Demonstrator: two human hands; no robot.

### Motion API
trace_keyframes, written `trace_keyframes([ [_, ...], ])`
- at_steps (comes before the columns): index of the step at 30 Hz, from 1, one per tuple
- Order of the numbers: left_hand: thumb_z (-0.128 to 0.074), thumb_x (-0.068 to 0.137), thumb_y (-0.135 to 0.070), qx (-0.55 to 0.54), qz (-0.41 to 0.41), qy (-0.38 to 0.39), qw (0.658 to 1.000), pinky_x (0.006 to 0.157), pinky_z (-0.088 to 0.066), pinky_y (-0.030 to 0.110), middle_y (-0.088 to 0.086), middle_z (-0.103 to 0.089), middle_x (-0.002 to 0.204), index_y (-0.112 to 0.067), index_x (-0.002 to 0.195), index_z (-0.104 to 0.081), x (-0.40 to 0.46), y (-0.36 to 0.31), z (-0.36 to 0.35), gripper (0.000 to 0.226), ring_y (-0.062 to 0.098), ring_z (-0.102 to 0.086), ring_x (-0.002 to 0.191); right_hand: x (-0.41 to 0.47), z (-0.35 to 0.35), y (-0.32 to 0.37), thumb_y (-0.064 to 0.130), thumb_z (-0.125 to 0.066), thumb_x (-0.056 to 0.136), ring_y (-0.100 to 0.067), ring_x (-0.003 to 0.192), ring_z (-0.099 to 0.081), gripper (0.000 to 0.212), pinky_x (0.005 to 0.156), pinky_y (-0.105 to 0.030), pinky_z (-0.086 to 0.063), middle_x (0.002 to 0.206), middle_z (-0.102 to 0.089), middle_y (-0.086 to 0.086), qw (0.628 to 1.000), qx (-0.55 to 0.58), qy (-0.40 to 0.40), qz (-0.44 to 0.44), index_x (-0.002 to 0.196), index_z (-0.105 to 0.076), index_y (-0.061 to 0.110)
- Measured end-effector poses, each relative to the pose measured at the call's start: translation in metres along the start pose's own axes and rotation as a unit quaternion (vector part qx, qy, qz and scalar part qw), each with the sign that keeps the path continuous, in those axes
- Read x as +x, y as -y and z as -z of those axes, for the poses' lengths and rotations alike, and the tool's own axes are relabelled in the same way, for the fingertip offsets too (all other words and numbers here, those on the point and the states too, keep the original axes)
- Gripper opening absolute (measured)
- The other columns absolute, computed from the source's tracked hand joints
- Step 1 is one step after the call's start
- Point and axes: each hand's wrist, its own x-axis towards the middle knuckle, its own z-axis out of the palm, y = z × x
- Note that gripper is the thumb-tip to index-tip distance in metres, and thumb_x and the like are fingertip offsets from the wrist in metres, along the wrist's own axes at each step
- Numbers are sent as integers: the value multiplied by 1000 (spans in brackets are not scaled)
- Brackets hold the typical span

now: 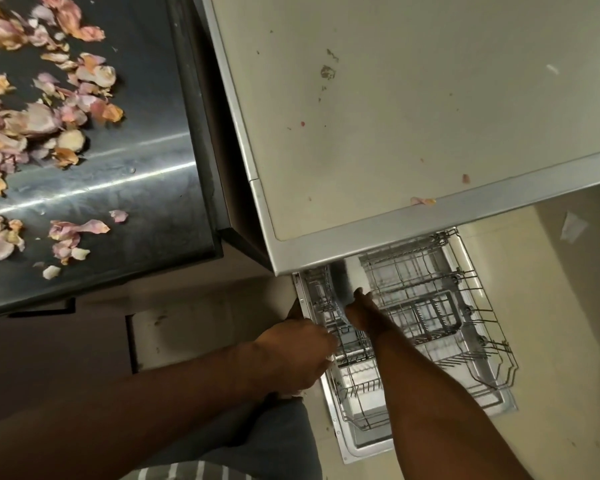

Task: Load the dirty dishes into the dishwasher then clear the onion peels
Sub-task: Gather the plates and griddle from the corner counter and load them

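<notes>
A dark steel surface (pixel 146 161) fills the upper left of the frame, with pink and orange onion peels (pixel 39 109) scattered on it. The pale dishwasher top (pixel 413 98) covers the upper right. Below it the wire rack (pixel 430 317) is pulled out. At lower centre, both hands hold a clear glass dish (pixel 338 306) standing on edge in the rack: the left hand (pixel 297 344) grips from the left, the right hand (pixel 362 311) curls on its rim.

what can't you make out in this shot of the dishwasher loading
Head view:
- Glass dish: its top is hidden under the counter edge.
- Left hand: fingertips buried in the rack, grip unclear.
- Onion peels: pile cut off by the left frame edge.
</notes>
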Motion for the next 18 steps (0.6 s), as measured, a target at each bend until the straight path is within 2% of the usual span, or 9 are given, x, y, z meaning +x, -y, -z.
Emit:
trace_keyframes([
  [2,-50,107,-35,12,-1,4,1000,102,-50,41,3,-63,134,-19,136,-57,-4,-2,1,34,23,-59,122,-13,3,-3,11,-53,100,-45,146,-34,68,120,-47,-33,161,-27,-29,1000,19,-13,-3,159,-20,0],
  [5,-49,107,-35,44,-8,0,999,108,-45,42,5,-58,142,-17,143,-51,-9,-6,3,40,24,-53,130,-40,8,-10,14,-57,100,-44,155,-18,82,125,-46,-25,170,3,-24,1000,10,-10,17,164,-6,5],
  [6,-49,107,-34,52,-12,-5,999,111,-42,43,5,-54,145,-17,146,-48,-11,-9,4,43,25,-49,133,-52,11,-11,16,-59,98,-44,155,-19,86,125,-48,-27,171,5,-22,999,6,-22,26,165,-6,7],
  [8,-50,106,-34,66,-19,-22,997,113,-39,43,6,-50,150,-16,150,-43,-15,-13,6,48,25,-46,136,-74,16,-11,19,-63,94,-45,154,-21,91,122,-53,-30,172,4,-19,998,-2,-51,38,165,-6,11],
  [10,-52,104,-33,69,-21,-42,997,113,-39,43,7,-49,149,-16,148,-43,-17,-16,7,48,26,-46,135,-97,22,-9,22,-63,96,-41,157,-13,94,125,-53,-24,172,9,-16,996,-30,-70,43,166,0,15],
  [14,-55,101,-33,83,-34,-88,992,113,-41,43,7,-49,149,-15,146,-43,-26,-28,8,49,25,-46,135,-147,27,-3,30,-52,103,-32,160,5,86,127,-52,-5,172,11,-16,984,-90,-137,68,166,5,16],
  [18,-55,102,-37,94,-40,-107,989,119,-36,45,10,-40,157,-13,153,-35,-47,-39,10,59,28,-38,143,-200,20,-3,24,-57,102,-32,160,7,87,128,-55,-2,172,11,-14,970,-97,-207,78,166,2,19],
])
